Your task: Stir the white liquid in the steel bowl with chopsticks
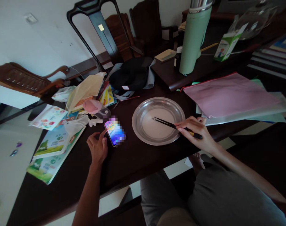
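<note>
head view, sole view examined. the right hand (pixel 196 131) is closed on a pair of black chopsticks (pixel 166 122), thumb and fingers gripping near the rear end. the tips reach over the near right rim of a round metal dish (pixel 135 121) and lie above or in its pale, cloudy contents (pixel 150 129); whether they touch the bottom cannot be told. the dish sits flat on the dark table (pixel 131 160), near the edge on the person's side.

the left hand (pixel 97 150) grips nothing. its index finger is extended to the lit phone (pixel 114 134), which lies left of the dish, apart from it; contact with the screen cannot be confirmed. the phone's right part is pixelated.

step in hand, as judged: working the chopsticks within the dish while attending to the phone. the next move would call for a steady right grip, tips inside the rim, and the left fingertip placed lightly so the phone does not slide.
</note>
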The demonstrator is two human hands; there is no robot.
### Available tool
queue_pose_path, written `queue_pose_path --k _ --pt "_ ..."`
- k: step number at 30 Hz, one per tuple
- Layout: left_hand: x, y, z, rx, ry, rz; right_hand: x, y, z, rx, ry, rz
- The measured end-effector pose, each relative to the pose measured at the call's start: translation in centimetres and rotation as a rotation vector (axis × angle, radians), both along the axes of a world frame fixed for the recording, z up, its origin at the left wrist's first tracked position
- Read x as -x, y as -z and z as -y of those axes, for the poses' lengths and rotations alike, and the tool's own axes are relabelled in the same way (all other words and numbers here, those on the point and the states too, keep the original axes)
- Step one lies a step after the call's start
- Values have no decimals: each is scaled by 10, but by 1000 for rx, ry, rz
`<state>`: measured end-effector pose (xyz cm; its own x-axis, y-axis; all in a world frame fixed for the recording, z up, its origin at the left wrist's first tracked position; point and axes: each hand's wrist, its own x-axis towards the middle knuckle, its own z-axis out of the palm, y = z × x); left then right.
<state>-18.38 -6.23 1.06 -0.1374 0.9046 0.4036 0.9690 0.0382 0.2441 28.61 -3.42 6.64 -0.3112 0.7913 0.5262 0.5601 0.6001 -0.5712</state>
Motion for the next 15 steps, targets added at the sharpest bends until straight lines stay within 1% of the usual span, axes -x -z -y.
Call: queue_pose_path --k 2,5,8,11,13,15 --pt "0 0 -1 13 -8 4 -3 -1 0 -14 43 0" --pt "-3 1 -2 77 -58 8 -12 -6 4 -43 108 -37" --pt "-6 2 -3 122 -92 14 -18 -11 8 -55 120 -95" --pt "-6 1 -3 58 -86 11 -15 -9 8 -23 51 -107" --pt "-7 -2 -3 -31 -79 8 -9 -5 5 2 3 -73" --pt "-13 -7 -1 -132 -58 42 -2 0 0 2 -16 -30"
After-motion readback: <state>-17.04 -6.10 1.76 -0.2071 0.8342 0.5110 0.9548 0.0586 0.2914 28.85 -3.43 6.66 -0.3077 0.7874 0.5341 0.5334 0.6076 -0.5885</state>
